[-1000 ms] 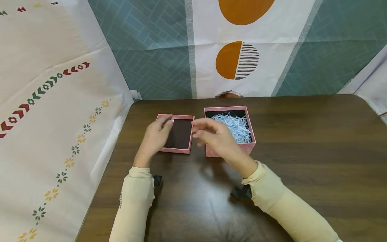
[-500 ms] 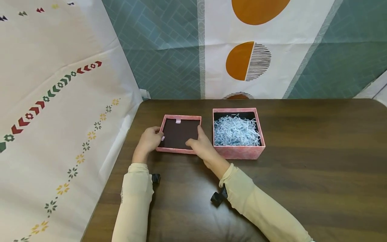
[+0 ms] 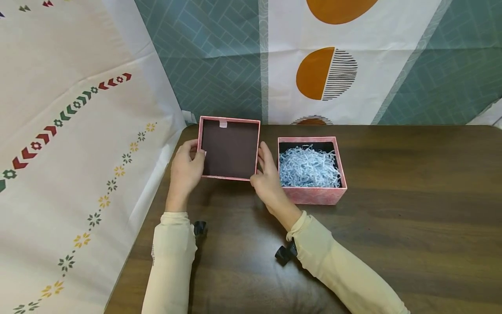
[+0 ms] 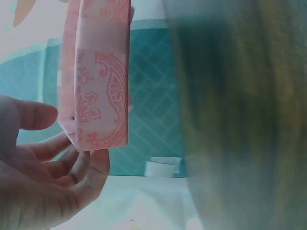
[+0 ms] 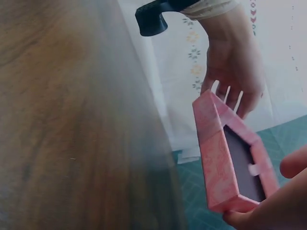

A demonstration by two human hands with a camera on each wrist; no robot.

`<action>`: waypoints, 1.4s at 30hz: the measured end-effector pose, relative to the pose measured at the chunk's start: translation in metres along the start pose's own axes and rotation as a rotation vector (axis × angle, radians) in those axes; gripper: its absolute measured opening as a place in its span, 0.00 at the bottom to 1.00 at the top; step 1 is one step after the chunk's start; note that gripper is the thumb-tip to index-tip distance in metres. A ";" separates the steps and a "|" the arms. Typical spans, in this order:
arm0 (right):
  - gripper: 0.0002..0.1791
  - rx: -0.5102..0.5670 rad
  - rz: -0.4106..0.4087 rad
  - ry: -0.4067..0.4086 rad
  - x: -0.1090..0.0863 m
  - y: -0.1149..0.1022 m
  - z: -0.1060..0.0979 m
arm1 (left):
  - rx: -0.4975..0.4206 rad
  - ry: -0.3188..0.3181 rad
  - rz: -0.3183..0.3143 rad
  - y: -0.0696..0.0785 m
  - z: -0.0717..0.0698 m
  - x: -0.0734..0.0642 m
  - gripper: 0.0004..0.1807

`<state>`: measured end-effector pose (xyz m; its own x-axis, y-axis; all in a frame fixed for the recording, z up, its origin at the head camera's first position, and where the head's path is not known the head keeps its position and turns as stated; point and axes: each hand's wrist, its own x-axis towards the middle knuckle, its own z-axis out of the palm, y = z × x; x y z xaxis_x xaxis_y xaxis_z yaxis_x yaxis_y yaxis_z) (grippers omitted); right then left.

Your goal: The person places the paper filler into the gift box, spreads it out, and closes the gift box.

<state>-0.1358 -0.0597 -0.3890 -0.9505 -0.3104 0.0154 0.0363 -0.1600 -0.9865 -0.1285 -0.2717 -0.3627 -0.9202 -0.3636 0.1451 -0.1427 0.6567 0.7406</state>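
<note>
Both hands hold a pink patterned box lid [image 3: 229, 150] with a dark inside, raised off the table and tilted so that its inside faces the head camera. My left hand [image 3: 186, 168] grips its left side, thumb at the rim and fingers beneath, as the left wrist view shows on the patterned lid wall [image 4: 101, 96]. On the opposite side, my right hand [image 3: 270, 179] grips the right edge. In the right wrist view the lid [image 5: 218, 163] stands between the two hands. Just right of it sits the open pink box [image 3: 313, 196], filled with pale blue shredded paper [image 3: 307, 168].
The brown wooden table [image 3: 412, 196] extends to the right of the box. A teal and white patterned cloth [image 3: 219, 56] hangs behind the table, and a white cloth with printed flowers [image 3: 78, 152] hangs along the left edge.
The hands came down to the lid on the table and took hold of its sides. They have since raised it and tipped it up. The box with shredded paper stays in place.
</note>
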 end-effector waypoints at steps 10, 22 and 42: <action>0.59 0.171 -0.105 -0.023 0.000 -0.020 -0.013 | -0.245 0.191 0.310 0.022 -0.006 -0.012 0.30; 0.24 0.325 -0.239 -0.002 -0.005 -0.028 -0.019 | -0.473 0.254 0.435 0.022 0.000 -0.011 0.54; 0.31 -0.091 -0.501 0.052 -0.011 -0.043 -0.055 | -0.738 -0.001 0.607 0.026 0.015 -0.019 0.35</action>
<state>-0.1439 0.0024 -0.3553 -0.8585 -0.1692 0.4842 -0.4524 -0.1947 -0.8703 -0.1205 -0.2374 -0.3560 -0.7622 -0.0974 0.6400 0.6244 0.1502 0.7665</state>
